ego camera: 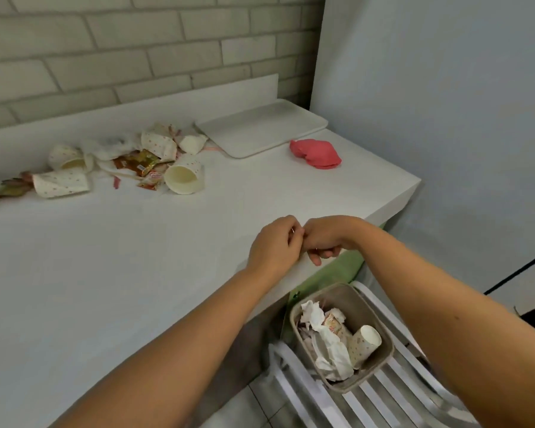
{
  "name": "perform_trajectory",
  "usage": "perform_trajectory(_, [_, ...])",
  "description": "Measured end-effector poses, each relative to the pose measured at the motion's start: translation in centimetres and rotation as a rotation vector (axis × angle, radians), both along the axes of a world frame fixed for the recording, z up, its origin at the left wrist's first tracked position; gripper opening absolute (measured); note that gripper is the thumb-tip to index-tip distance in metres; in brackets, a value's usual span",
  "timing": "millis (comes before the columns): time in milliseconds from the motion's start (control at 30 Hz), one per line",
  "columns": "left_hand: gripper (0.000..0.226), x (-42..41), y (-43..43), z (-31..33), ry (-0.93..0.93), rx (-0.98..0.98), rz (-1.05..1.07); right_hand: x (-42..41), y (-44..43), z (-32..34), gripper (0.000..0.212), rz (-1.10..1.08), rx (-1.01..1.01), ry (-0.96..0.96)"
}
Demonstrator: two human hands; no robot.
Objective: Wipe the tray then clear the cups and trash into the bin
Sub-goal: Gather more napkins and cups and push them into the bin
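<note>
The left hand point(274, 244) and right hand point(322, 239) touch at the front edge of the desk point(136, 257), fingers curled; I cannot tell whether they pinch anything. Just below, the bin point(357, 304) holds crumpled paper and a cup. Cups point(184, 177) and wrappers point(139, 163) lie at the back left of the desk, the tray point(260, 131) and a pink cloth point(315, 154) at the back right.

Both your forearms point(445, 291) are bare from wrist to elbow. On your right hand point(325, 239) a thin ring point(316, 249) circles one of the fingers point(317, 258).
</note>
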State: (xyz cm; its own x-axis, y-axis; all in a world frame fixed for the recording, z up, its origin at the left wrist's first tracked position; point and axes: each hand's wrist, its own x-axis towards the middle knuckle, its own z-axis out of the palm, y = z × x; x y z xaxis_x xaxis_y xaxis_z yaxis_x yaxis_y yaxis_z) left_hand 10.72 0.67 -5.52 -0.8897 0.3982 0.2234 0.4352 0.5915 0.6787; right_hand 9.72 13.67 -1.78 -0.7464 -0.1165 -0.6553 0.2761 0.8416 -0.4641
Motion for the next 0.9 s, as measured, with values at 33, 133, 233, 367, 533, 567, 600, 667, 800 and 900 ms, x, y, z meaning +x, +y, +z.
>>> perform_trajectory(33, [0.017, -0.7, -1.5, 0.4, 0.025, 0.011, 0.039, -0.7, -1.3, 0.6, 0.01, 0.012, -0.028, 0.026])
perform_trajectory(133, [0.011, -2.8, -6.2, 1.1, 0.035, 0.004, 0.145, -2.7, -5.3, 1.6, 0.009, 0.033, -0.09, 0.137])
perform_trajectory(233, [0.025, -4.4, -11.1, 1.4, -0.012, -0.066, 0.252, -4.7, -9.4, 1.7, 0.011, 0.064, -0.121, 0.205])
perform_trajectory(367, [0.034, -5.8, -17.9, 1.6, -0.072, -0.141, 0.376, -7.2, -15.1, 1.5, 0.025, 0.135, -0.166, 0.201])
perform_trajectory(533, [0.034, -7.4, -26.7, 1.3, -0.122, -0.192, 0.486, -10.3, -23.0, 1.5, 0.024, 0.249, -0.178, 0.189])
perform_trajectory(567, [0.034, -7.6, -28.2, 1.2, -0.124, -0.199, 0.506, -10.8, -24.3, 1.5, 0.024, 0.265, -0.178, 0.191])
perform_trajectory(600, [0.035, -8.0, -29.7, 1.1, -0.128, -0.207, 0.529, -11.3, -25.6, 1.6, 0.023, 0.282, -0.179, 0.194])
perform_trajectory(667, [0.035, -8.6, -32.8, 1.1, -0.126, -0.214, 0.576, -12.3, -28.3, 1.6, 0.023, 0.321, -0.183, 0.201])
perform_trajectory(800, [0.034, -9.9, -37.9, 1.4, -0.129, -0.221, 0.641, -14.0, -32.9, 1.8, 0.022, 0.359, -0.191, 0.221])
perform_trajectory(900, [0.033, -11.0, -40.8, 1.4, -0.119, -0.242, 0.676, -14.9, -35.5, 1.6, 0.022, 0.384, -0.193, 0.227])
